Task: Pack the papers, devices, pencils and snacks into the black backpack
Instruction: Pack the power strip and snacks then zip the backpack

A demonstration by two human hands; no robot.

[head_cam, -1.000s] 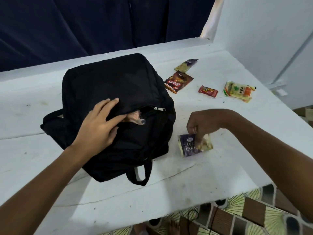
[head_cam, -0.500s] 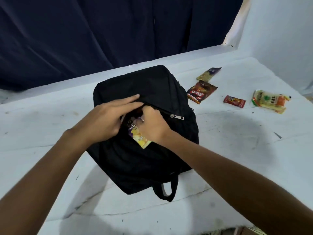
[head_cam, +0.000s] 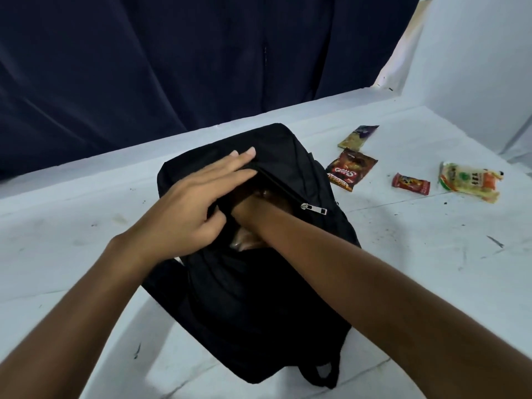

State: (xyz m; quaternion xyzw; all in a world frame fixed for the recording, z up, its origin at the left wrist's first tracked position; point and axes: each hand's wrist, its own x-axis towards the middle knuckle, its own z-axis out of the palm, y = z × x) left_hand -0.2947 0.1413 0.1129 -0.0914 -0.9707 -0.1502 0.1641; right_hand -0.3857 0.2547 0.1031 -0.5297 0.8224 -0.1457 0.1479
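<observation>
The black backpack (head_cam: pixel 259 298) lies flat on the white table (head_cam: pixel 431 254). My left hand (head_cam: pixel 195 208) grips the upper edge of its front pocket and holds it apart. My right hand (head_cam: pixel 249 207) is pushed into that pocket up to the wrist, so its fingers and the snack it carried are hidden. A shiny wrapper (head_cam: pixel 244 241) shows in the pocket mouth. The zipper pull (head_cam: pixel 313 209) sits at the pocket's right end. To the right lie a brown-red snack packet (head_cam: pixel 352 169), a purple-yellow packet (head_cam: pixel 358 136), a small red packet (head_cam: pixel 411 183) and a yellow-orange packet (head_cam: pixel 469 181).
A dark blue curtain (head_cam: pixel 172 67) hangs behind the table's raised back ledge. A white wall (head_cam: pixel 475 53) closes the right side. The backpack's carry loop (head_cam: pixel 325 372) points toward me near the table's front.
My right hand picked up the purple-yellow snack from the table, carried it to the pocket and has now gone inside with it. My left hand kept holding the pocket apart.
</observation>
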